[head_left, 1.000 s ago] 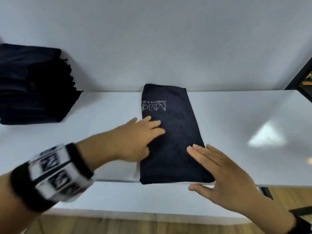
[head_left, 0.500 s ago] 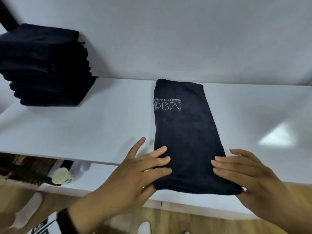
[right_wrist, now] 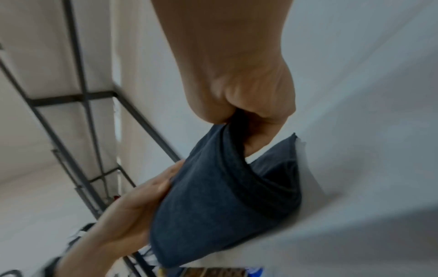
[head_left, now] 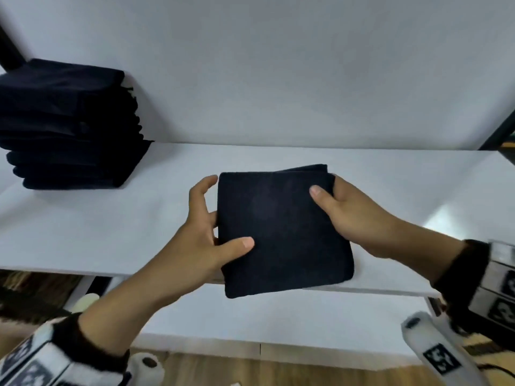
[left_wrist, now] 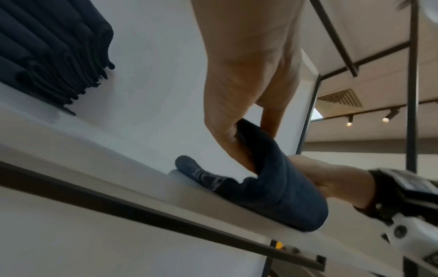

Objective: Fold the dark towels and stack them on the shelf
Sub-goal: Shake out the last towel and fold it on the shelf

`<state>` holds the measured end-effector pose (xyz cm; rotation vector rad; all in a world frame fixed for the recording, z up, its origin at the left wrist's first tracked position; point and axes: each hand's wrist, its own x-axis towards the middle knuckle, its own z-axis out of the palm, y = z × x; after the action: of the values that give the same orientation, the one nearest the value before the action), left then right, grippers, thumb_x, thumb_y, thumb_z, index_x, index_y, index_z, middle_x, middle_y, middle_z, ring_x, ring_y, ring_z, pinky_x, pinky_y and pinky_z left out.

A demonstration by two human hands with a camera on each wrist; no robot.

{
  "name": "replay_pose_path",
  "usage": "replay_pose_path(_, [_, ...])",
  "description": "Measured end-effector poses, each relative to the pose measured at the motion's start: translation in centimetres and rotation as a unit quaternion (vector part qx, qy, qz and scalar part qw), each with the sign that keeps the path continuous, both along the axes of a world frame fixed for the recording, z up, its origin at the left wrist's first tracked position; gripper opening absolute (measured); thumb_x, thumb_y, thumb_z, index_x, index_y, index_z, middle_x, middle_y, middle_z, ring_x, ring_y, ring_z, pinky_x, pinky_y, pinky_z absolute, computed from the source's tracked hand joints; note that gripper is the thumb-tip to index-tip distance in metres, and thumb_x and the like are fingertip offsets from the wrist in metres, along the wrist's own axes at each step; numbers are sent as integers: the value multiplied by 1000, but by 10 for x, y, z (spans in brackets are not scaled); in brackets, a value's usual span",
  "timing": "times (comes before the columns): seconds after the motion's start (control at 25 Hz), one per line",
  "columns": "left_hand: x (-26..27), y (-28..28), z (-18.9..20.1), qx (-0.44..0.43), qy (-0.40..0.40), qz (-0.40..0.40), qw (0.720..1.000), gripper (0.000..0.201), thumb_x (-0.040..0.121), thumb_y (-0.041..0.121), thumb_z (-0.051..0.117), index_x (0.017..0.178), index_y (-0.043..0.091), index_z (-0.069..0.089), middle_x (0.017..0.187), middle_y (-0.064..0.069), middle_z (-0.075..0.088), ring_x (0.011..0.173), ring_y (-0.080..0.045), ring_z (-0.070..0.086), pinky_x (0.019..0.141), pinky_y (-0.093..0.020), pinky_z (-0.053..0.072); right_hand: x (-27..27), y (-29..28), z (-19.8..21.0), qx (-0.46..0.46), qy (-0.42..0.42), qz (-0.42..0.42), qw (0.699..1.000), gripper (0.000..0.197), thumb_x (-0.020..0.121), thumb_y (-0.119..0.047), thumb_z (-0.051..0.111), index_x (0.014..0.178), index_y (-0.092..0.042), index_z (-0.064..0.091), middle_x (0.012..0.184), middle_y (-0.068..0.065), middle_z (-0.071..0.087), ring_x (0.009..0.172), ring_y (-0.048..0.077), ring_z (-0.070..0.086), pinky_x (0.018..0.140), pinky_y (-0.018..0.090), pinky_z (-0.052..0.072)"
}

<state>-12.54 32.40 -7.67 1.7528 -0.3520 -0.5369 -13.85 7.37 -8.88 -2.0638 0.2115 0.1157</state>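
Folded in half since before, long strip now a compact square. Left hand [head_left: 206,243] and right hand [head_left: 354,215] each grip a side of the towel [head_left: 281,229], thumbs on top, at the shelf [head_left: 111,224] front edge, likely bound for the stack [head_left: 64,126] far left.

Dim, even indoor light, glare patch on the shelf [head_left: 446,218] at right, wrist views motion-blurred, edges bowed

Plain white wall [head_left: 278,65], wood floor [head_left: 223,369] (black frame [left_wrist: 412,84] nearby).
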Motion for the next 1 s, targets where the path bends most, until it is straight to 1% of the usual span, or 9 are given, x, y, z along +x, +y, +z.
replay_pose_path(0.12, [4, -3, -11, 90, -63, 15, 994, 68, 95, 14, 60, 135, 54, 23, 124, 12, 54, 83, -18, 70, 60, -26, 58, 27, -3, -14, -144, 45, 15, 988, 35, 102, -46, 37, 120, -19, 49, 114, -2, 61, 102, 19, 59, 83, 34, 50])
replay_pose_path(0.16, [6, -4, -16, 168, -119, 3, 979, 56, 96, 22, 57, 134, 51, 28, 122, 11, 51, 83, -16, 67, 64, -29, 59, 31, -3, -16, -201, 51, 20, 978, 34, 101, -47, 38, 114, -17, 49, 109, 1, 61, 98, 21, 59, 79, 35, 48])
replay_pose_path(0.24, [4, -5, -21, 328, -205, -3, 922, 43, 98, 40, 47, 137, 44, 28, 120, 10, 47, 86, -13, 59, 76, -31, 53, 30, 0, -13, -283, 58, 14, 957, 37, 99, -50, 41, 104, -15, 49, 101, 5, 62, 90, 24, 60, 76, 37, 49])
replay_pose_path(0.32, [-4, -6, -27, 380, -216, 24, 899, 49, 99, 48, 39, 142, 39, 19, 123, 6, 45, 96, -19, 58, 80, -32, 48, 22, 1, -6, -291, 80, -19, 953, 44, 96, -53, 47, 101, -10, 54, 94, 7, 65, 80, 24, 64, 74, 36, 52])
replay_pose_path(0.44, [-19, -8, -28, 339, -179, 61, 922, 54, 99, 44, 43, 142, 37, 12, 125, 5, 43, 104, -21, 57, 86, -35, 49, 5, 8, 1, -192, 132, -58, 971, 39, 90, -48, 60, 94, -9, 63, 89, 5, 69, 76, 20, 67, 67, 30, 54])
replay_pose_path(0.56, [-25, -9, -27, 263, -95, 79, 957, 67, 94, 35, 58, 134, 48, 7, 116, 12, 41, 91, -9, 60, 75, -24, 50, -7, 7, 0, -88, 170, -93, 977, 29, 87, -39, 67, 85, -10, 65, 85, 5, 71, 78, 22, 68, 63, 31, 51])
replay_pose_path(0.72, [-27, -14, -31, 187, 7, 53, 981, 88, 78, 18, 74, 126, 52, 9, 99, 10, 58, 77, -6, 65, 66, -19, 53, -11, 4, 4, 28, 253, -94, 963, 32, 84, -42, 69, 93, -11, 74, 85, 4, 78, 83, 25, 74, 77, 35, 56])
replay_pose_path(0.88, [-28, -17, -26, 122, 12, 64, 990, 81, 73, 11, 68, 123, 50, 17, 88, 7, 62, 64, -5, 62, 61, -22, 54, 4, 21, 21, 61, 256, -13, 965, 29, 90, -37, 63, 97, -11, 76, 91, 8, 78, 84, 28, 75, 90, 45, 56])
replay_pose_path(1.0, [-14, 5, -8, 65, -16, 141, 988, 64, 83, 23, 64, 121, 53, 24, 101, 11, 65, 80, -7, 68, 75, -31, 59, 23, 46, 35, 108, 229, 16, 967, 26, 96, -31, 56, 105, -12, 72, 96, 10, 77, 89, 28, 75, 91, 47, 55])
